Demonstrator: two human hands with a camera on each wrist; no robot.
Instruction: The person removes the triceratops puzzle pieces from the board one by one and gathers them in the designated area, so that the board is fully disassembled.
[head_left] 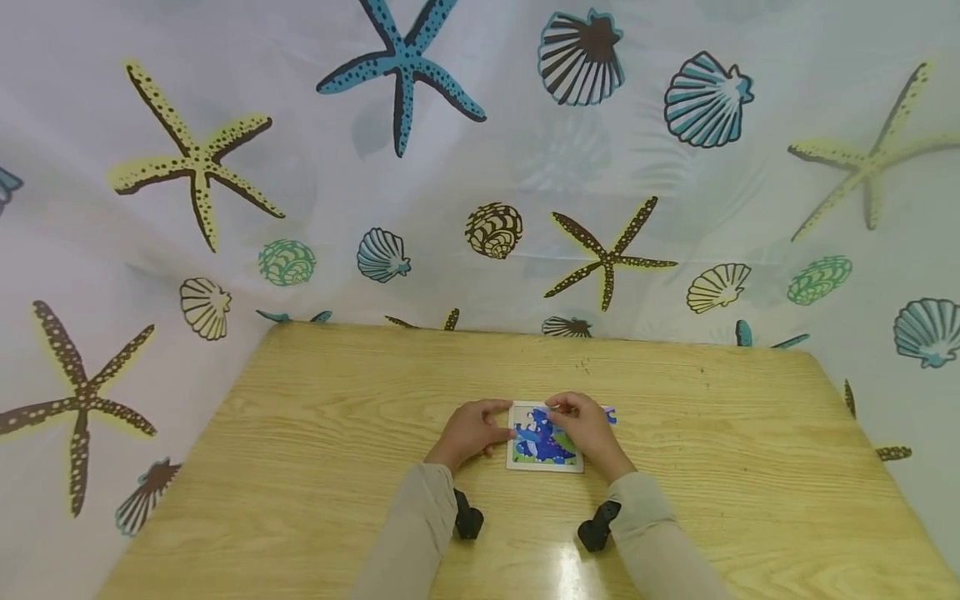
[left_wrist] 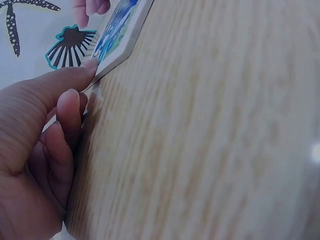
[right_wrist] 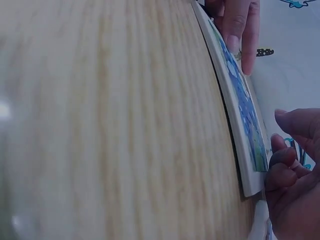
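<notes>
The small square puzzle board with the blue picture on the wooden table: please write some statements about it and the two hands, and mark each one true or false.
1. The small square puzzle board with the blue picture lies flat on the light wooden table. True.
2. The left hand touches the left edge of the board. True.
3. The right hand rests far from the board, at the right edge of the table. False: it is over the upper right part of the board.
4. The board's picture is mostly red. False: it is mostly blue, with some green.
5. The sheet behind the table shows printed starfish and shells. True.
</notes>
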